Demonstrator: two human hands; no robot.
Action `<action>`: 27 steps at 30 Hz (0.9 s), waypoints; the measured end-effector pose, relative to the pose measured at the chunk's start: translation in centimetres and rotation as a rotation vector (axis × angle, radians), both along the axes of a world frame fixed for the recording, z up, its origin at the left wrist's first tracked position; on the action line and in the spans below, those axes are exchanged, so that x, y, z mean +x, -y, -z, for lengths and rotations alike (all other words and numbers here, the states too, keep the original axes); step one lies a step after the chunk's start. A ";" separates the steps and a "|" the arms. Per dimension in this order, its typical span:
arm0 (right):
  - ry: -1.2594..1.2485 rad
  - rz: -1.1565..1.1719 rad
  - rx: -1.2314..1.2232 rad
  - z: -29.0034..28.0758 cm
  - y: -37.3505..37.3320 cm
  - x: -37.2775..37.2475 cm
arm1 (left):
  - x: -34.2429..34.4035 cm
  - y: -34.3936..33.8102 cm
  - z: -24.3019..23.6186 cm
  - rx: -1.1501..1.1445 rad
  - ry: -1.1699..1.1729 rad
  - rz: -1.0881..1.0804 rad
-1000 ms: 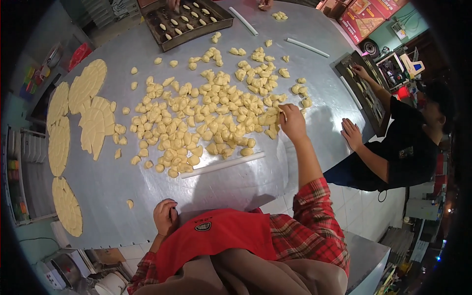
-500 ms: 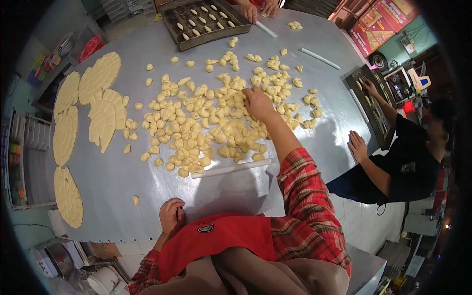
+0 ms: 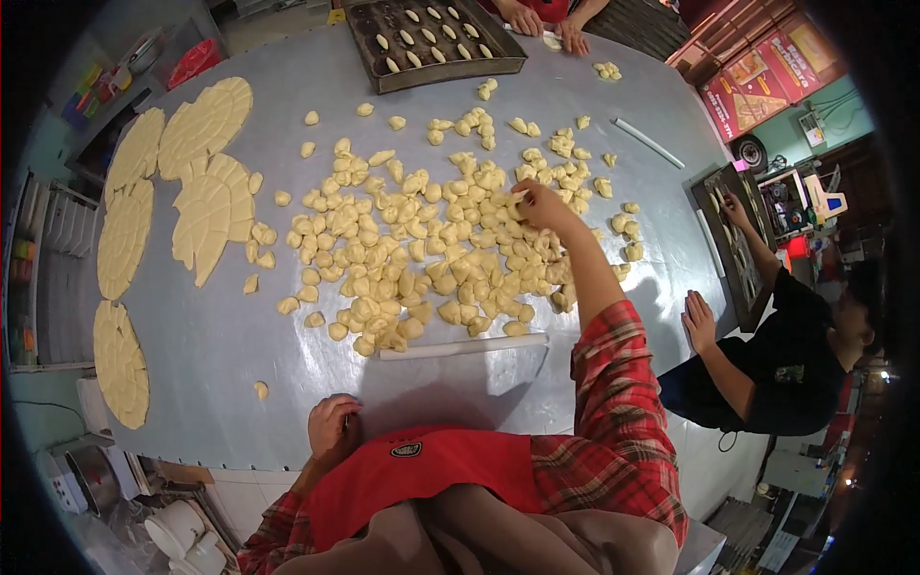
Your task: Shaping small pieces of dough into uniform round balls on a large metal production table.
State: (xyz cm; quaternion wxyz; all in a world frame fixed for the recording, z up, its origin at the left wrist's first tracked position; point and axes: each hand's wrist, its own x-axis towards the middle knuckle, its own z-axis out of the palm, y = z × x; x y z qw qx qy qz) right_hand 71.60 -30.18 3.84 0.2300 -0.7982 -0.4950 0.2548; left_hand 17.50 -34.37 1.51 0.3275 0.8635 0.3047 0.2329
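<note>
Many small pale-yellow dough pieces (image 3: pixel 383 287) lie heaped across the middle of the metal table (image 3: pixel 220 383). My right hand (image 3: pixel 544 208) reaches into the right part of the heap, its fingers pinched on a dough piece (image 3: pixel 518 195) that they partly cover. Down at the near table edge, my left hand (image 3: pixel 333 425) rests beside my red apron, fingers curled in, with no dough visible in it. Between me and the heap lies a white rolling pin (image 3: pixel 465 347), touching a few of the nearest pieces.
Scored flat dough sheets (image 3: pixel 125 240) line the left side. A dark baking tray (image 3: pixel 436 72) with shaped dough stands at the far edge, near another person's hands (image 3: pixel 546 24). At right, a co-worker (image 3: pixel 791 355) handles a second tray (image 3: pixel 733 240). Another white rod (image 3: pixel 650 144) lies far right.
My view has shifted a little. My right hand stays over the heap, fingers now pinched at its right part. The far person's hands have moved closer together over a small dough piece.
</note>
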 end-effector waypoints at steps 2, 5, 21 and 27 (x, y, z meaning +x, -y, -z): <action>-0.325 0.184 -0.027 -1.1 -0.9 1.5 | -0.1 0.0 0.0 0.000 -0.016 -0.008; -0.364 0.306 0.217 -1.7 -2.8 4.0 | -0.1 0.0 0.2 -0.001 -0.018 0.003; 0.299 0.056 -0.102 -3.3 4.3 -0.3 | -0.6 0.2 0.9 -0.015 -0.035 -0.009; 0.409 0.002 0.085 -3.9 9.9 -10.3 | 0.0 0.2 0.1 0.005 -0.041 -0.004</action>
